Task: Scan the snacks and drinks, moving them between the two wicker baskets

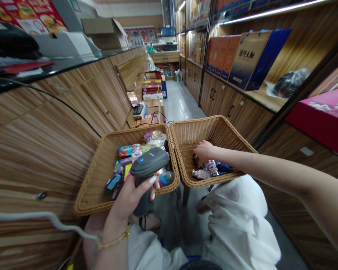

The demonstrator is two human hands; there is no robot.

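My left hand [131, 197] is wrapped round the handle of a grey barcode scanner [148, 165], held over the near edge of the left wicker basket [92, 185]. That basket holds several small colourful packets and bottles [135, 152]. My right hand [204, 151] reaches into the right wicker basket [186, 137], fingers curled down onto small wrapped items [211, 168] lying at its near side. What the fingers hold, if anything, is hidden.
A wooden counter with a glass top [59, 63] runs along the left. Wooden shelves with boxed goods [242, 56] line the right. Stacked cartons [152, 92] stand in the aisle ahead. The scanner's white cable [45, 217] trails off left. My white-trousered knees [236, 225] are below the baskets.
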